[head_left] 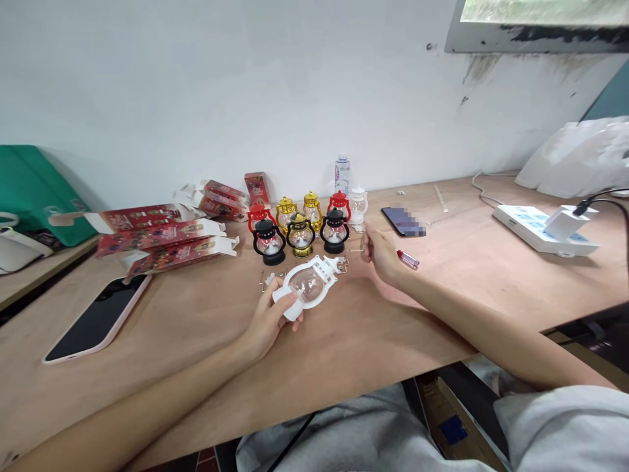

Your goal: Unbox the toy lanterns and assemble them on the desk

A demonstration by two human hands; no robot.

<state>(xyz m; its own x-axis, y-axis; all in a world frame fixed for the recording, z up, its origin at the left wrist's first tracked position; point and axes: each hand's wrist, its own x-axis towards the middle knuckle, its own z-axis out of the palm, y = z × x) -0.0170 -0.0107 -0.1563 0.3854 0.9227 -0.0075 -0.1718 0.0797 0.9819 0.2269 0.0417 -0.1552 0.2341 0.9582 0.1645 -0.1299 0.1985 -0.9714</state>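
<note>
My left hand (278, 311) is wrapped round the base of a white toy lantern (308, 286) with a clear globe, held tilted above the table with its top to the upper right. To the right of it, my right hand (379, 254) is closed in a pinch on a thin wire piece (356, 250), whose end sticks out to the left. Behind the hands stand several more small lanterns: black ones (269, 242), gold ones (301, 235), red ones (339, 204) and a white one (358, 206). Small wire pieces (344, 263) lie on the table near the held lantern.
Flattened red boxes (171, 239) lie at the left, near a phone (98, 318). A second phone (403, 221) and a red pen-like item (407, 259) are right of my right hand. A bottle (342, 174) stands by the wall; a power strip (535, 229) sits far right.
</note>
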